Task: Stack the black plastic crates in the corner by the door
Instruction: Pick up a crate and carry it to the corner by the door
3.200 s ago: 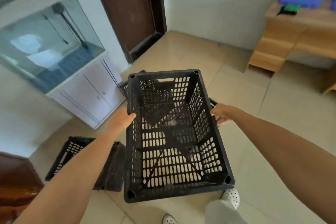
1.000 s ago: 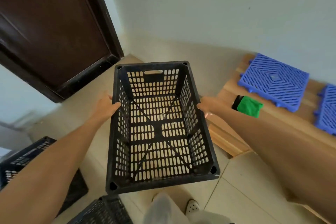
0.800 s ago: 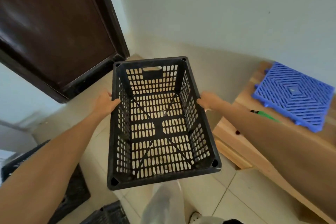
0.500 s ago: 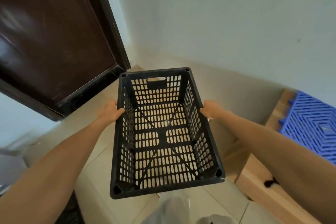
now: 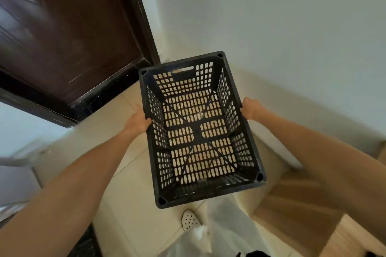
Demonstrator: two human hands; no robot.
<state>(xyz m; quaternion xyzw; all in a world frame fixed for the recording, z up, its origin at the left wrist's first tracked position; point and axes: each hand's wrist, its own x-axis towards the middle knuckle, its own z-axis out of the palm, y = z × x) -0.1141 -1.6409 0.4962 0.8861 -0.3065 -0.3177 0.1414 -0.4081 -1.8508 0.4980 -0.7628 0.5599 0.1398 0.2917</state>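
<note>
Black plastic fills the middle of the head view: an empty slotted crate is carried upright and roughly level, clear of the tiled floor, gripped by its two long sides. The left hand is closed on the left rim and the right hand is closed on the right rim, fingers curled under and out of sight. Compared with half a second ago, the crate has been brought closer to the corner, where the dark door meets the pale wall; its far end now sits near the door frame's foot. A wooden bench is seen just beside it on the right. No other crate is seen in the corner, so this one is judged to be the base of the stack, and lowering remains to be done
</note>
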